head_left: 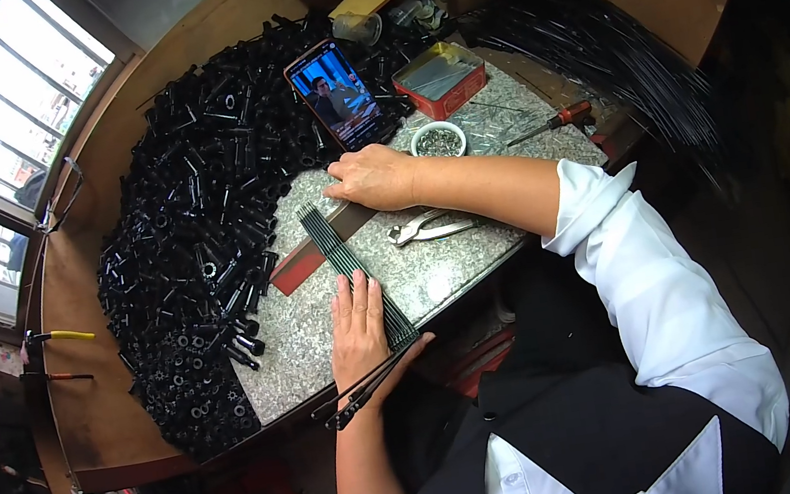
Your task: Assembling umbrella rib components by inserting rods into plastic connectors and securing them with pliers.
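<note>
A row of thin dark rods (339, 243) lies side by side, slanting over the speckled stone slab. My left hand (360, 333) has its fingers flat on top of the rods near the slab's front edge, with the thumb under their near end. Several black rod ends with small fittings (348, 412) stick out across that wrist. Past the rods' far end, my right hand (373, 177) is closed, palm down, just in front of a propped phone (334, 97); what its fingers hold, if anything, is hidden. Beneath the rods runs a red and brown flat strip (300, 266).
Black tubular parts (193, 174) are heaped along the left and back. Pliers (433, 226), a white bowl of small metal pieces (438, 141), a red tin (444, 88) and a screwdriver (554, 121) lie around my right forearm. Long black rods (610, 55) are piled at the far right.
</note>
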The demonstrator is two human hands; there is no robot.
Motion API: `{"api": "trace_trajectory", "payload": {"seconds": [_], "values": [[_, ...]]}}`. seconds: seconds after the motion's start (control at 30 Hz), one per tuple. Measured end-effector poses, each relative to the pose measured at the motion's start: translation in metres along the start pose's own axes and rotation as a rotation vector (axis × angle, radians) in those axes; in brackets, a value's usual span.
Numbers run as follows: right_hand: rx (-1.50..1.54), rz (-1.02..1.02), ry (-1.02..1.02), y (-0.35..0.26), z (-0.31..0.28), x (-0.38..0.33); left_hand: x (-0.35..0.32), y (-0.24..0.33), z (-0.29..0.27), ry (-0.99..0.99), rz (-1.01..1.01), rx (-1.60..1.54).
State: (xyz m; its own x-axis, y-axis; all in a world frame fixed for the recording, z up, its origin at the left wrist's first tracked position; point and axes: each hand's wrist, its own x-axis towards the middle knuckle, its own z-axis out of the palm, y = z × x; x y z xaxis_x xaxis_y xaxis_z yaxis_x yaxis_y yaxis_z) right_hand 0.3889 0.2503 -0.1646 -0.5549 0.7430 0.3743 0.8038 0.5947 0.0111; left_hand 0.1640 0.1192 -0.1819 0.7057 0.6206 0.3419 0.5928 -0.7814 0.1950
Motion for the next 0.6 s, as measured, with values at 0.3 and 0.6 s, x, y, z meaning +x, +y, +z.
{"api": "trace_trajectory", "payload": {"seconds": [0.3, 0.6], "values": [[-0.044, -0.019, -0.008, 0.0016, 0.0015, -0.0009, 0.0001, -0.0001, 0.0006, -0.004, 0.004, 0.005], [-0.009, -0.024, 0.045, -0.0018, 0.0062, 0.0048, 0.0002, 0.0002, -0.0004, -0.016, -0.007, -0.003]]}}
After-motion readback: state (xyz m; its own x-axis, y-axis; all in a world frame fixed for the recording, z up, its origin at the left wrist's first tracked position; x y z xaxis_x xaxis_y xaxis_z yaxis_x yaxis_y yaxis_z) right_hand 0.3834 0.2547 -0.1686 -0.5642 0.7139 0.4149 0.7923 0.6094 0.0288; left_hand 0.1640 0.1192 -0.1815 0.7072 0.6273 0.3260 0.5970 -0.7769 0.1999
